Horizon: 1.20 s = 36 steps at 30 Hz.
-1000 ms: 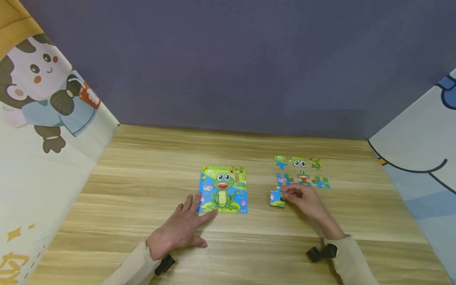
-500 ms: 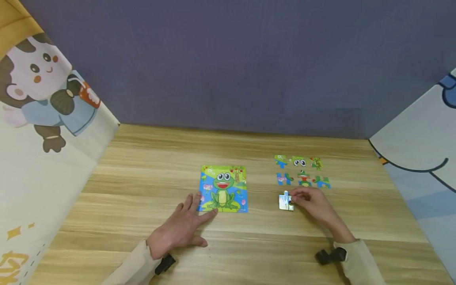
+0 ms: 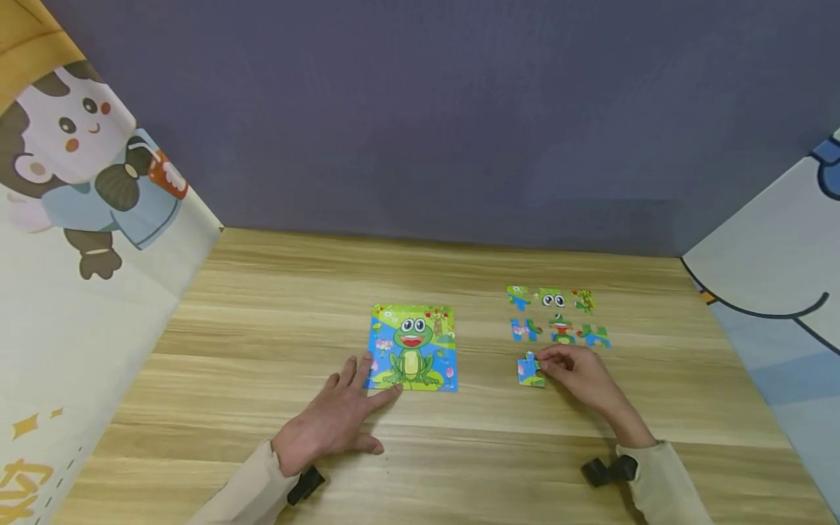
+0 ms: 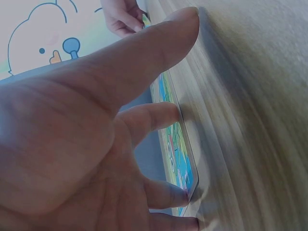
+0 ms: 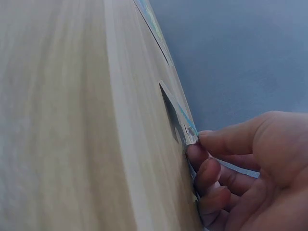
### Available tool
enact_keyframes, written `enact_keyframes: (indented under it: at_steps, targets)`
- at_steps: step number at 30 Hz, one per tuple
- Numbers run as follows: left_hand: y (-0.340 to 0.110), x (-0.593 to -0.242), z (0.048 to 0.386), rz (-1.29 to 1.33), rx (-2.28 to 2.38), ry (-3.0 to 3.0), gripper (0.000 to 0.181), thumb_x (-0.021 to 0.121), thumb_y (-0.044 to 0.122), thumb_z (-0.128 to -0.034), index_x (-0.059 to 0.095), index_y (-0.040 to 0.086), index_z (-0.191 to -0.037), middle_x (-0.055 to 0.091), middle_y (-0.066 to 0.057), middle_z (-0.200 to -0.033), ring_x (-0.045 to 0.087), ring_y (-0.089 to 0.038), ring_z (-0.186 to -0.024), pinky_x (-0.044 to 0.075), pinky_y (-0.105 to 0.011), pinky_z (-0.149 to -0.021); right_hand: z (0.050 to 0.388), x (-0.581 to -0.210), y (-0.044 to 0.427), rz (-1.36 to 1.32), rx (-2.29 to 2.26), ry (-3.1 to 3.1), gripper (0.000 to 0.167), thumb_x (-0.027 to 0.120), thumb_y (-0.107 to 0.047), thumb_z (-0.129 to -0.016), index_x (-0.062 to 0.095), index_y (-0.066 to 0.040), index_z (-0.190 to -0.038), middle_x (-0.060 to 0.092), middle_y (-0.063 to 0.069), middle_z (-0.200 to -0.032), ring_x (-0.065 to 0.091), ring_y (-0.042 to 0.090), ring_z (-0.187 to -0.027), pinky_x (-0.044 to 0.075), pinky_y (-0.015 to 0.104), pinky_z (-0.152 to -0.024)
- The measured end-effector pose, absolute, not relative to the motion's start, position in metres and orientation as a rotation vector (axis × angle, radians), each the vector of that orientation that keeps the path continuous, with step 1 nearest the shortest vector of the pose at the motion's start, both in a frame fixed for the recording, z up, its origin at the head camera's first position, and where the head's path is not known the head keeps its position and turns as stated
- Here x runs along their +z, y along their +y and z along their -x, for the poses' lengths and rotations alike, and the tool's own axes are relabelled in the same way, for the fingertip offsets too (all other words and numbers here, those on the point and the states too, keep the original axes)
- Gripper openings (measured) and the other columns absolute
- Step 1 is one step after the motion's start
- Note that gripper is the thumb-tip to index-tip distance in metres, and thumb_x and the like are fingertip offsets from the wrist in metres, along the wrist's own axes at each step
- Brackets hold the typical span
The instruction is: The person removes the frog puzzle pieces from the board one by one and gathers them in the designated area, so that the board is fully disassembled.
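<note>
My right hand (image 3: 582, 378) pinches a jigsaw piece (image 3: 529, 370) by its right edge, between thumb and fingertips. Blue water, a pink flower and green leaf show on it. The right wrist view has the piece (image 5: 174, 107) edge-on, with its near edge raised off the table. My left hand (image 3: 335, 417) lies with fingers spread at the lower left corner of a square frog picture card (image 3: 412, 350); fingertips touch the card's edge. Behind the held piece lie two rows of loose jigsaw pieces, among them one with the frog's eyes (image 3: 552, 300) and one with its mouth (image 3: 561, 326).
The wood-grain table (image 3: 275, 292) ends at a dark blue-grey panel (image 3: 420, 131) at the back. Cartoon-printed walls stand at the left (image 3: 72, 189) and right (image 3: 774, 292).
My right hand has moved a little to the right with the piece. Its face shone with glare half a second ago and now shows its picture. My left hand has stayed put.
</note>
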<state>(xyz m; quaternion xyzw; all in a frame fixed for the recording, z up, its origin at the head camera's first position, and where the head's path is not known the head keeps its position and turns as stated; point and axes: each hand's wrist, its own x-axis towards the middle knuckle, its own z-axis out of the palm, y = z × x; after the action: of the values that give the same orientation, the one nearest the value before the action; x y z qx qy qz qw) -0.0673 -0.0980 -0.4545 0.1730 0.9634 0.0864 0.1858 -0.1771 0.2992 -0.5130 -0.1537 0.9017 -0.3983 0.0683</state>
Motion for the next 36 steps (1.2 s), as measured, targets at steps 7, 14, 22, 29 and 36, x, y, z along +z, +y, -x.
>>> enact_keyframes:
  at_steps: [7, 14, 22, 29, 36]
  targets:
    - [-0.098, -0.453, 0.068, -0.494, 0.248, 2.715, 0.086, 0.083, 0.050, -0.0741, 0.047, 0.031, -0.150, 0.014, -0.032, -0.164, 0.022, -0.056, -0.148, 0.033, -0.067, -0.114, 0.178, -0.510, 0.299, 0.487, -1.118, 2.770, 0.012, 0.066, -0.006, -0.094, 0.074, -0.004, -0.104, 0.075, 0.010, -0.096, 0.055, -0.003, -0.071, 0.048, 0.019, -0.063]
    - [-0.097, -0.453, 0.067, -0.493, 0.255, 2.707, 0.086, 0.083, 0.050, -0.0738, 0.046, 0.032, -0.150, 0.013, -0.033, -0.164, 0.021, -0.056, -0.148, 0.033, -0.067, -0.115, 0.178, -0.508, 0.300, 0.528, -1.083, 2.794, 0.012, 0.067, -0.005, -0.093, 0.074, -0.004, -0.103, 0.076, 0.009, -0.096, 0.058, -0.004, -0.073, 0.050, 0.019, -0.064]
    - [-0.097, -0.453, 0.068, -0.483, 0.248, 2.708, 0.088, 0.083, 0.052, -0.0726, 0.046, 0.033, -0.150, 0.013, -0.033, -0.164, 0.021, -0.056, -0.149, 0.033, -0.066, -0.115, 0.179, -0.494, 0.286, 0.618, -1.089, 2.848, 0.010, 0.069, -0.008, -0.093, 0.075, -0.006, -0.101, 0.075, 0.005, -0.090, 0.058, -0.003, -0.073, 0.050, 0.020, -0.064]
    - [-0.097, -0.453, 0.069, -0.479, 0.239, 2.709, 0.088, 0.082, 0.054, -0.0721, 0.046, 0.033, -0.150, 0.013, -0.033, -0.164, 0.021, -0.055, -0.149, 0.033, -0.066, -0.115, 0.182, -0.484, 0.260, 0.690, -1.149, 2.813, 0.010, 0.069, -0.009, -0.093, 0.074, -0.005, -0.100, 0.074, 0.003, -0.084, 0.058, -0.001, -0.070, 0.050, 0.020, -0.063]
    - [-0.098, -0.454, 0.069, -0.473, 0.245, 2.706, 0.089, 0.082, 0.054, -0.0722, 0.045, 0.033, -0.150, 0.012, -0.033, -0.164, 0.020, -0.056, -0.149, 0.032, -0.066, -0.115, 0.184, -0.480, 0.232, 0.768, -1.228, 2.711, 0.012, 0.068, -0.009, -0.094, 0.073, -0.003, -0.102, 0.074, 0.006, -0.086, 0.061, 0.005, -0.072, 0.052, 0.022, -0.064]
